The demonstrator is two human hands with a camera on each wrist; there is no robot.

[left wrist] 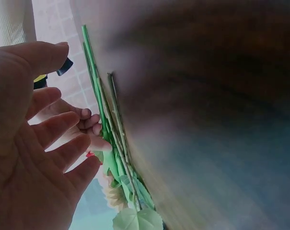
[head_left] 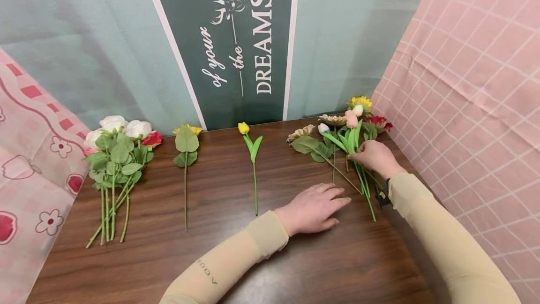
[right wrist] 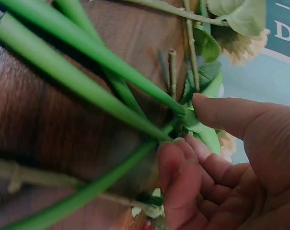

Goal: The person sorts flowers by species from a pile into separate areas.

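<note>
At the right of the head view, my right hand (head_left: 373,158) pinches green tulip stems (right wrist: 87,86) just below their leaves, thumb on one side and fingers on the other. A pink tulip (head_left: 351,118), a white tulip (head_left: 358,110) and a pale blue-white tulip (head_left: 323,128) lie at the top of this group. Beside them are two beige flowers (head_left: 300,133), a yellow sunflower (head_left: 360,102) and a red flower (head_left: 378,122). My left hand (head_left: 314,208) is over the table, left of the stem ends, fingers spread and holding nothing.
On the brown wooden table (head_left: 219,247), a single yellow tulip (head_left: 243,128) lies mid-table. Left of it is a yellow flower (head_left: 186,140) with broad leaves, then a bunch with white blooms (head_left: 114,123) and a red one (head_left: 152,138). A pink checked cloth (head_left: 476,83) borders the right side.
</note>
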